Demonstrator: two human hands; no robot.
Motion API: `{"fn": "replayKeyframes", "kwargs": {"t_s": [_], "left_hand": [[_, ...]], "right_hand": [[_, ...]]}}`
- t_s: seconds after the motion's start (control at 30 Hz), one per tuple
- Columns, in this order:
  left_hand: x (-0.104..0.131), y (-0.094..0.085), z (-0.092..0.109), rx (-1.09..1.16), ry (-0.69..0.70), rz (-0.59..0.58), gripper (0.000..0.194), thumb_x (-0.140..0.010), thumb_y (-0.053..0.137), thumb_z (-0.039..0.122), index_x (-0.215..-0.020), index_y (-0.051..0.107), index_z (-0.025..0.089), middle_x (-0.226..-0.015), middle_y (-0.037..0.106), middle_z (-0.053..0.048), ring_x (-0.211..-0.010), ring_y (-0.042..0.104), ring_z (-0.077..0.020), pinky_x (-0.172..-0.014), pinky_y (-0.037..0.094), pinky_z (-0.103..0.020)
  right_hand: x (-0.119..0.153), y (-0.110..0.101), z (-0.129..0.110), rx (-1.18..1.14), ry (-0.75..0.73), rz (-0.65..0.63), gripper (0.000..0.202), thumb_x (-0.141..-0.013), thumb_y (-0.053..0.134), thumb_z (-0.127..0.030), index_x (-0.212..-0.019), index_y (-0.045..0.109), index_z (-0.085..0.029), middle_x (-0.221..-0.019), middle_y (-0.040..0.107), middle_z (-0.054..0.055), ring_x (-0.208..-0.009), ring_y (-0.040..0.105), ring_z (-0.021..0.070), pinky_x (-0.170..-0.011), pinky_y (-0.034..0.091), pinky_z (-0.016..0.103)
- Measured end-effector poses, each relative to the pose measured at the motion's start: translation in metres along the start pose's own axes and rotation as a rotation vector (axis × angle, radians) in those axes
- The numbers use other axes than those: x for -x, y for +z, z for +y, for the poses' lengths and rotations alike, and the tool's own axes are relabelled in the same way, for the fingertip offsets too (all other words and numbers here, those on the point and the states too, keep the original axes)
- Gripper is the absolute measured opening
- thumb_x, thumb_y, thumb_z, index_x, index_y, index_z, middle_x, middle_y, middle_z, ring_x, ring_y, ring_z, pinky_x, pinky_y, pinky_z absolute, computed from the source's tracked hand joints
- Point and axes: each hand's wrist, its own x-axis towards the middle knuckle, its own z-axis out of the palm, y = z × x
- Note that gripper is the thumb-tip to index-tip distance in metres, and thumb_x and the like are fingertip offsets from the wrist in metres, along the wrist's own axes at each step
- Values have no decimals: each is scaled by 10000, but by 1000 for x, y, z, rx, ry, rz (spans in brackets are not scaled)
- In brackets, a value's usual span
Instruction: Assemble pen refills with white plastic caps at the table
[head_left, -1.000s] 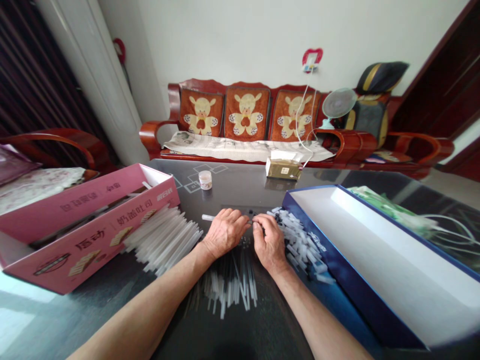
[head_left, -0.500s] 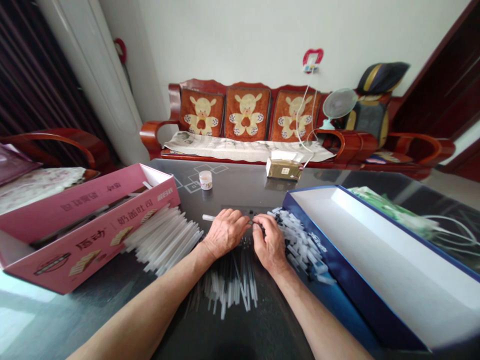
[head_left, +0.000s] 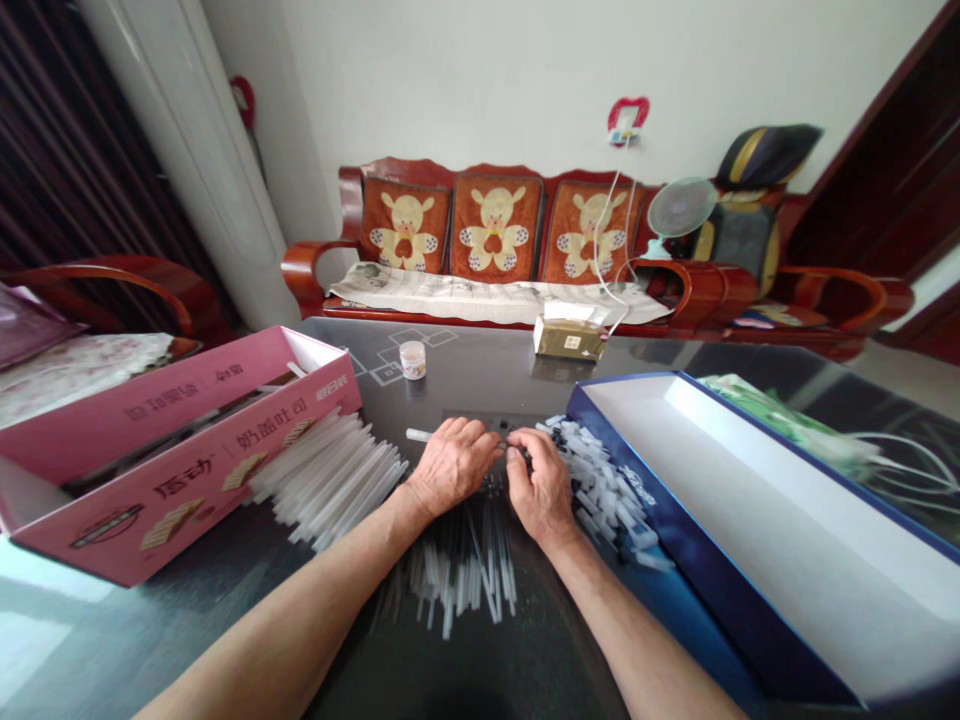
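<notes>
My left hand (head_left: pixel 454 461) is closed around a translucent plastic tube (head_left: pixel 418 435), whose end sticks out past the left side of the hand. Almost touching it, my right hand (head_left: pixel 540 480) has thumb and forefinger pinched together; a small dark piece seems to be at the fingertips, too small to name. Left of my hands lies a pile of long translucent tubes (head_left: pixel 330 480). Thinner clear tubes (head_left: pixel 457 580) are spread on the table below my wrists. To the right is a heap of short white tube pieces with dark parts (head_left: pixel 604 490).
A pink box (head_left: pixel 225 440) stands at the left and a blue box with a white inside (head_left: pixel 750 470) at the right. Farther back on the dark table (head_left: pixel 480 365) are a small jar (head_left: pixel 412 360) and a tissue box (head_left: pixel 570 337). A green packet (head_left: pixel 787 420) lies behind the blue box.
</notes>
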Motion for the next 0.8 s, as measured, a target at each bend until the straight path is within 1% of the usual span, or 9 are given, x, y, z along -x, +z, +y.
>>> {"fn": "replayKeyframes", "kwargs": {"t_s": [0.07, 0.1, 0.23, 0.33, 0.43, 0.5, 0.57, 0.67, 0.8], "left_hand": [[0, 0, 0, -2, 3, 5, 310, -951, 353, 339, -877, 612, 183, -755, 550, -34, -719, 474, -170, -684, 353, -316], [0, 0, 0, -2, 5, 7, 308, -951, 355, 339, -878, 611, 185, -755, 549, -33, -718, 473, -169, -684, 353, -316], [0, 1, 0, -5, 10, 15, 296, -948, 366, 343, -874, 608, 189, -754, 544, -29, -715, 470, -167, -680, 349, -316], [0, 3, 0, -9, 8, 7, 294, -948, 364, 341, -872, 605, 190, -752, 539, -27, -719, 467, -169, -682, 348, -317], [0, 3, 0, -4, 7, -1, 295, -950, 360, 340, -884, 605, 190, -757, 539, -28, -721, 466, -170, -684, 347, -318], [0, 4, -1, 0, 8, 4, 297, -950, 359, 341, -891, 607, 190, -762, 540, -29, -721, 467, -170, -686, 347, -318], [0, 3, 0, 0, 11, 13, 297, -950, 360, 343, -886, 606, 190, -761, 541, -29, -719, 468, -169, -685, 347, -318], [-1, 3, 0, -8, 13, 18, 301, -949, 360, 344, -864, 604, 190, -751, 539, -28, -715, 468, -170, -682, 346, -319], [-1, 2, 1, -9, 22, 14, 298, -949, 362, 343, -856, 601, 189, -749, 540, -28, -710, 466, -168, -677, 342, -316]], "right_hand": [[0, 0, 0, 5, 5, 11, 157, -861, 457, -235, -965, 557, -175, -969, 600, 93, -959, 556, 212, -879, 452, 387], [0, 0, 0, 17, 18, 14, 155, -871, 447, -246, -949, 561, -175, -959, 603, 93, -951, 557, 213, -873, 453, 388], [0, 2, 4, 74, 62, -24, 229, -913, 389, -261, -815, 579, -178, -863, 616, 84, -859, 571, 201, -827, 461, 371], [0, 2, 5, 59, 41, -31, 211, -906, 397, -249, -836, 582, -176, -871, 616, 83, -869, 572, 199, -824, 465, 363], [0, 2, 2, 28, 14, -7, 162, -885, 431, -251, -914, 574, -179, -928, 616, 86, -920, 569, 204, -845, 464, 368], [0, 2, 2, 39, 20, 14, 176, -891, 429, -269, -947, 569, -179, -948, 616, 91, -931, 567, 206, -849, 463, 375], [0, 2, 3, 72, 39, 16, 215, -915, 389, -279, -908, 578, -178, -917, 621, 92, -902, 569, 203, -838, 462, 371], [0, 3, 7, 118, 51, -27, 274, -934, 356, -280, -820, 582, -177, -845, 622, 86, -832, 569, 196, -793, 463, 352], [1, 4, 9, 103, 24, -33, 233, -925, 379, -261, -824, 573, -179, -844, 616, 80, -829, 567, 190, -780, 466, 337]]}}
